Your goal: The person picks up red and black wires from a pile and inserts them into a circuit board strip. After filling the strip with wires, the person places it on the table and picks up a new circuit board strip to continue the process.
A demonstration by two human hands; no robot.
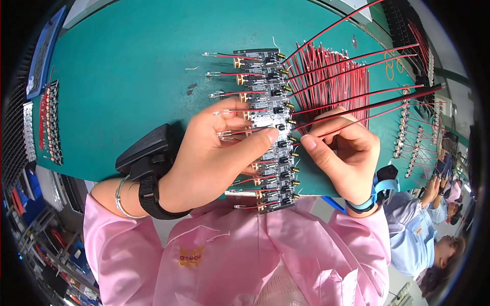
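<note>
The strip of circuit boards (264, 120) is in the middle of the scene, reaching over the near edge of the worktop (143, 61). The left hand (212, 153) is half curled and grips it between thumb and fingers. The right hand (352, 155) is curled, its thumb and forefinger pinching a red wire (377, 115). In the blue-edged tray (46, 53), far left, the contents are unclear.

Long black circuit-board strip (278, 102), red-wired
</note>
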